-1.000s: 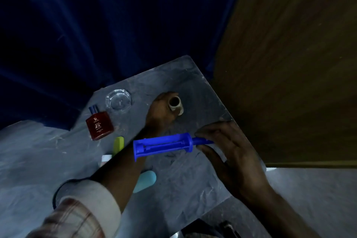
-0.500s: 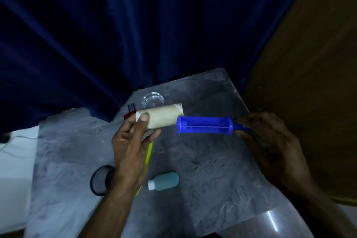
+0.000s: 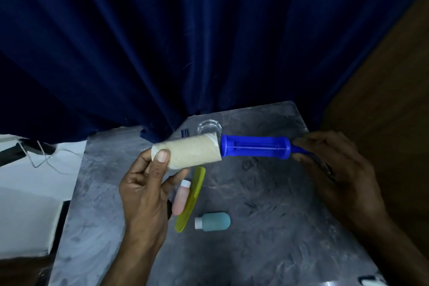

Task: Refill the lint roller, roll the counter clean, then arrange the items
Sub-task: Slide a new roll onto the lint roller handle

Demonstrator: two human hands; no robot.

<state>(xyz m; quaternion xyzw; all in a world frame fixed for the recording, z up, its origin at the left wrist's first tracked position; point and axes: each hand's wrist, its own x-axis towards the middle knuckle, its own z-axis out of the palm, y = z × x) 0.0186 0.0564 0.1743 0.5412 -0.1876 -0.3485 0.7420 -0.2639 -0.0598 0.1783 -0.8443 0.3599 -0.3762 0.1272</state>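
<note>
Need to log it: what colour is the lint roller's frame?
Bright blue lint roller frame; head view.

View: a single head-worn, wide-angle camera.
Facing: forward and down, toward the counter's (image 3: 267,227) far edge.
Nearness: close, within arm's reach.
Framed: far corners seen, near edge cut off.

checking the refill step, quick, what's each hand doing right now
Left hand: closed on the paper roll.
Right hand: closed on the handle of the blue lint roller.
</note>
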